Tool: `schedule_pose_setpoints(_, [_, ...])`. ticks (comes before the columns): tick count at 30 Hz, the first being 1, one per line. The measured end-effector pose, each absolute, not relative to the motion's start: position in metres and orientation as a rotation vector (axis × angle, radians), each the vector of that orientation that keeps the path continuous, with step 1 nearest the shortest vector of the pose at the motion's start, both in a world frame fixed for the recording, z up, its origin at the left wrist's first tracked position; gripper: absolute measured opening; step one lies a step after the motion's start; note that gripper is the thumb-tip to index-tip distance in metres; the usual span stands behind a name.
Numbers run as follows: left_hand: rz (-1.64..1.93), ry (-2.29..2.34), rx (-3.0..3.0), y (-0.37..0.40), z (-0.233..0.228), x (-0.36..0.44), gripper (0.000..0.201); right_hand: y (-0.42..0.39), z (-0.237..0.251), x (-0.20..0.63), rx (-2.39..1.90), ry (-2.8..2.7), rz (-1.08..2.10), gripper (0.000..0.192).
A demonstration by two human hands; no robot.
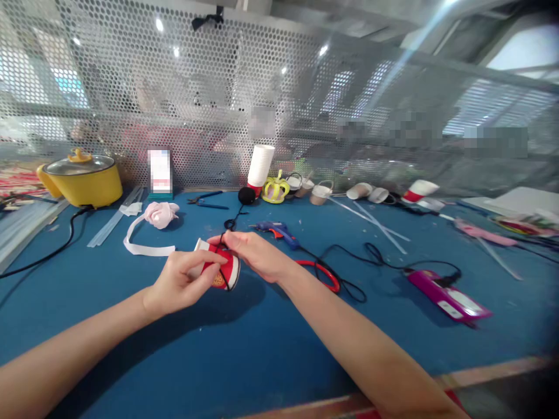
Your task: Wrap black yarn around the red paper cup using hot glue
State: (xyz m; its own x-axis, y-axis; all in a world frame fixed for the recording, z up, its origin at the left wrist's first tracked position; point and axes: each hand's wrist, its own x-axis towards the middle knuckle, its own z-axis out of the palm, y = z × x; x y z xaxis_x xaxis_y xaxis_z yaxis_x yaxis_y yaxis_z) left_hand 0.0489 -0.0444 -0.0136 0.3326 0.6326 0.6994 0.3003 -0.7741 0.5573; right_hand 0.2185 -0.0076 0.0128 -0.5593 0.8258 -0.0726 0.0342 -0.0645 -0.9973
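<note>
A red and white paper cup [227, 269] lies tilted on its side between my hands, above the blue table. My left hand [186, 276] grips it from the left, thumb and fingers closed on its side. A black cord [223, 277] runs across the cup's red wall. On the far side, my right hand [248, 250] has its fingers pinched around the cord near the cup's upper edge. From there the cord leads back to a black ball of cord [247, 196]. The cup's far wall is partly hidden by my fingers.
Behind the hands lie a blue glue gun [277, 230], pliers [207, 201] and a white ribbon rose [161, 215]. A stack of paper cups [261, 166] stands by the mesh screen. At right is a purple power strip [448, 297]; at left, a yellow electric pot [87, 180].
</note>
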Motion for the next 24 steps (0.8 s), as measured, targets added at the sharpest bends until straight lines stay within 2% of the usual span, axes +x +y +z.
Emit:
schedule_pose_setpoints(5, [1.395, 0.797, 2.243, -0.043, -0.016, 0.048, 0.014, 0.000, 0.011, 0.221, -0.901, -1.387, 1.587, 0.017])
schedule_pose_setpoints(15, [1.264, 0.904, 2.031, -0.043, -0.020, 0.050, 0.023, 0.019, 0.012, 0.236, -0.923, -1.048, 1.576, 0.013])
schedule_pose_setpoints(19, [1.209, 0.911, 1.979, -0.043, -0.018, 0.051, 0.026, 0.016, 0.011, 0.232, -0.884, -1.015, 1.639, 0.019])
schedule_pose_setpoints(24, [1.163, 0.913, 1.940, -0.043, -0.019, 0.051, 0.027, 0.003, 0.007, 0.220, -0.846, -1.195, 1.852, 0.049])
